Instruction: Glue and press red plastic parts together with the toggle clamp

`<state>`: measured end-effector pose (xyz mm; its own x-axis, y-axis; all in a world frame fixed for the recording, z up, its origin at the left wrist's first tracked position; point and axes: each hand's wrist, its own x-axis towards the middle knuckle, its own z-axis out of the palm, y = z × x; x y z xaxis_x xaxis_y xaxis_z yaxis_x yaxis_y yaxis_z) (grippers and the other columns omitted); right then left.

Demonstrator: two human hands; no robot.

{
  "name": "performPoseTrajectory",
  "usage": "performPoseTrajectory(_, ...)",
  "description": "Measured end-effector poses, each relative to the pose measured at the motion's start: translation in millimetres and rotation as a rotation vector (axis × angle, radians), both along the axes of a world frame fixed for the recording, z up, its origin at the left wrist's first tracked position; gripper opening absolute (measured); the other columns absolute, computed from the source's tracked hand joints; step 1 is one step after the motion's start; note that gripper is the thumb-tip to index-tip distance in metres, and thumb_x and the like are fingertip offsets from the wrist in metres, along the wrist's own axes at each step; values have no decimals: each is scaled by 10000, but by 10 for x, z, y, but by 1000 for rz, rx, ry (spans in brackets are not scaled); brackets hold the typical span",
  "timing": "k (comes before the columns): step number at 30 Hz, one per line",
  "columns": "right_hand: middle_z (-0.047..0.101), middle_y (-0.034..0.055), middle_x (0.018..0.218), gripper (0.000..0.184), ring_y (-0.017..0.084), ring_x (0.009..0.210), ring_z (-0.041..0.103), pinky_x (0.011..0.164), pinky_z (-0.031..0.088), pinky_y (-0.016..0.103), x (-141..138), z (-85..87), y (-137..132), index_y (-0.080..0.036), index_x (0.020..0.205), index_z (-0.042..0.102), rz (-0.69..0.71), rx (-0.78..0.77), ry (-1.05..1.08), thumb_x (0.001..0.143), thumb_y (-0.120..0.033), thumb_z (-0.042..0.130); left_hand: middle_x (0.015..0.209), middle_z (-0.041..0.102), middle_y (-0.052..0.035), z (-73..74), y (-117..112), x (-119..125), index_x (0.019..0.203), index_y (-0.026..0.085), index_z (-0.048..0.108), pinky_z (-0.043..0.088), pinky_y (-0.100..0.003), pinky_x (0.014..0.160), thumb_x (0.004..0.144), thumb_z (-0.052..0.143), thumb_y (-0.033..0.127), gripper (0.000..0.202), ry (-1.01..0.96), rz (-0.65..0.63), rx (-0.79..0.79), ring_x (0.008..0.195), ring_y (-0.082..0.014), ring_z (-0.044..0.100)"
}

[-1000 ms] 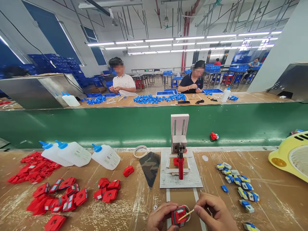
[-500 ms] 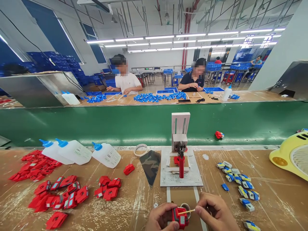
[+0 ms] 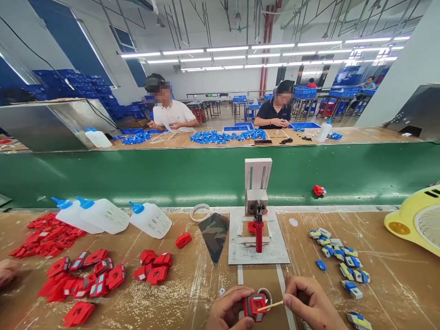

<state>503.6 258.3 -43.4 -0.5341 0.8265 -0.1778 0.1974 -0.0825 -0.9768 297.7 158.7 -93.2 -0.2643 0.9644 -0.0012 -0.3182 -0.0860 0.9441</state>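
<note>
At the bottom middle, my left hand (image 3: 228, 308) grips a red plastic toy car part (image 3: 254, 306) with grey trim and a squarish recess facing up. My right hand (image 3: 309, 302) pinches a thin pale wooden stick (image 3: 272, 305), its tip at the recess of the red part. Just behind the part is a small round ring-shaped thing (image 3: 265, 295), partly covered. Ahead of my hands stands a small hand press (image 3: 256, 197) with a red handle (image 3: 259, 237) on a white base plate (image 3: 237, 256).
Red parts (image 3: 99, 275) lie in groups at left, near white bottles with blue caps (image 3: 151, 220). Blue, white and yellow parts (image 3: 350, 261) lie at right, by a yellow fan (image 3: 405, 222). Another person's hand (image 3: 8, 271) is at the left edge. A green conveyor belt (image 3: 172, 174) runs behind.
My left hand has turned the red part slightly, and the stick's tip has shifted a little down and right. Another person's hand has come in at the left edge. A red part on the belt moved right.
</note>
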Motion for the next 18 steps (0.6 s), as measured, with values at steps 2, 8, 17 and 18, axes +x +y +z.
performPoseTrajectory(2,508,-15,622,623,153,630,405,634,355,281,57,-5,31,-197,606,621,34,59,-61,779,-794,578,1048,807,-102,-124,5,-66,1049,321,819,634,-353,824,709,862,361,345,103,-15,137,961,-295,770)
performPoseTrajectory(8,598,-2,665,379,156,648,483,662,398,267,170,65,120,-214,679,663,193,283,-260,903,-512,599,1193,770,-124,-158,-50,-268,1212,364,741,595,-434,937,802,780,205,441,372,-159,189,1114,-313,719)
performPoseTrajectory(17,584,-6,630,308,143,591,520,597,408,237,84,117,134,-214,655,550,212,551,-376,939,-325,503,1069,808,-109,-20,-100,-222,1019,308,826,615,-353,899,727,847,410,309,296,94,-22,998,-287,761)
performPoseTrajectory(18,592,-3,641,287,145,601,532,603,413,234,48,94,123,-215,660,538,249,580,-399,934,-288,496,1048,810,-107,-14,-105,-189,978,292,834,627,-336,863,695,863,449,325,237,175,-70,963,-284,768)
